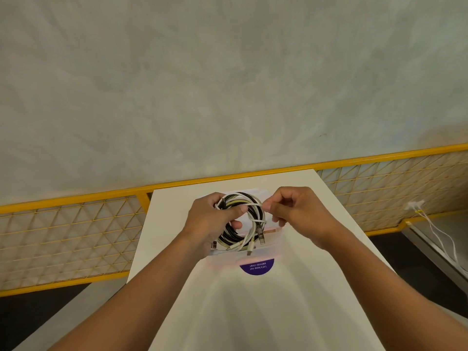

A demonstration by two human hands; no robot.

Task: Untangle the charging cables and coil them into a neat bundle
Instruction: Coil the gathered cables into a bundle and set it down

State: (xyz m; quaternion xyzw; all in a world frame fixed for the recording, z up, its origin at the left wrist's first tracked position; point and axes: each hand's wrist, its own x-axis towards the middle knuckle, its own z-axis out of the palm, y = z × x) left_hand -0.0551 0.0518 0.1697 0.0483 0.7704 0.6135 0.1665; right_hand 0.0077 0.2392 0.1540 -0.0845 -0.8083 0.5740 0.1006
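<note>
Left hand (210, 224) is curled round the cable coil (234, 238), thumb across the loops, holding it just over the clear box (274, 249) on the table (253, 312). Right hand (301, 216) pinches a white strand (253, 204) at the coil's top right. I'd keep the left grip firm, wrap that tail snug across the loops and tuck it. Count: one coil, black and white cables mixed, about four plugs dangling, cable total unclear.

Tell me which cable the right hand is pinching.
The thin white cable, wound across the rest; the black cables lie looped in the left hand.
</note>
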